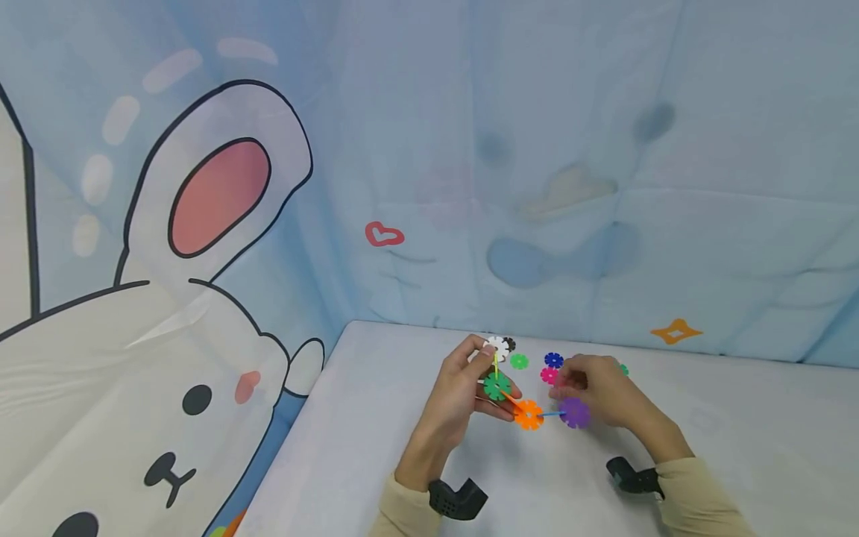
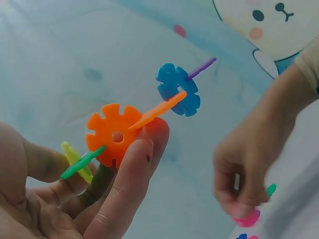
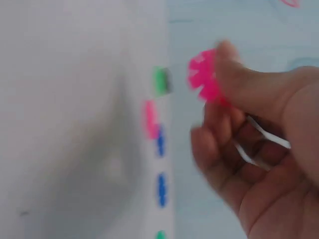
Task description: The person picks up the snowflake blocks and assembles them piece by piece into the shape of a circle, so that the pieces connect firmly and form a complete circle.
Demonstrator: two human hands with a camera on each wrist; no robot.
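My left hand (image 1: 459, 391) holds a chain of notched plastic snowflake discs slotted edge to edge. In the head view the chain runs from a white disc (image 1: 497, 349) through a yellow disc (image 1: 496, 363), a green disc (image 1: 497, 386), an orange disc (image 1: 529, 415) and a blue disc (image 1: 552, 413) to a purple disc (image 1: 575, 413). Fingers of that hand touch the orange disc (image 2: 112, 130) in the left wrist view. Apart from the chain, my right hand (image 1: 600, 388) pinches a pink disc (image 3: 203, 74) between thumb and fingers; it is mostly hidden in the head view.
Loose discs lie on the white table (image 1: 349, 418) behind the hands: a light green disc (image 1: 520, 362), a dark disc (image 1: 511, 344), a blue disc (image 1: 553, 360), another pink disc (image 1: 549, 375) and a green disc (image 1: 624, 369). A printed blue curtain (image 1: 429, 149) hangs behind the table.
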